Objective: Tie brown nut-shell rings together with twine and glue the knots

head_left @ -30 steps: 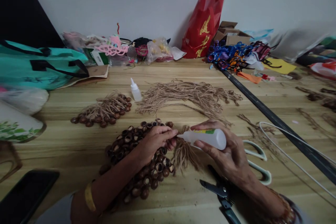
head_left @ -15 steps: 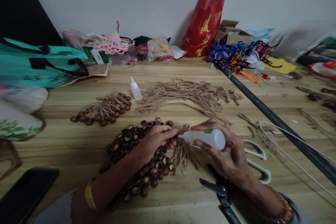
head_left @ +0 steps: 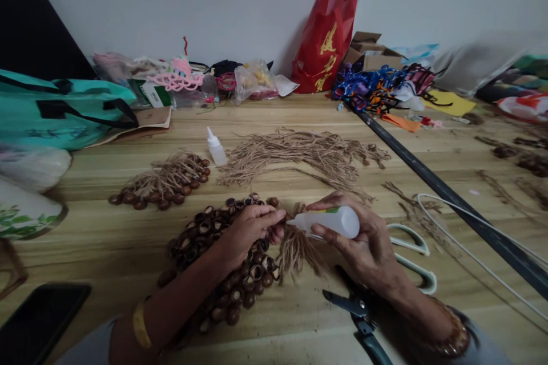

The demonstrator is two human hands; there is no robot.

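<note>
Corded nuts (head_left: 171, 179) are lying on the desk (head_left: 115, 251). Next, hollow shells (head_left: 208, 225) are sitting heaped under the left hand (head_left: 252, 231); its fingers are sitting curled beside the nozzle (head_left: 295, 221), their grip impossible to tell. Twine (head_left: 299, 254) is trailing below the white bottle (head_left: 329, 222), which the right hand (head_left: 370, 248) is holding sideways. Scissors (head_left: 430, 284) are resting beyond.

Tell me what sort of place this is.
Probably a craft workspace: strands of twine and a pile of brown shells lie on a wooden table, and the right hand holds a squeeze bottle.
</note>
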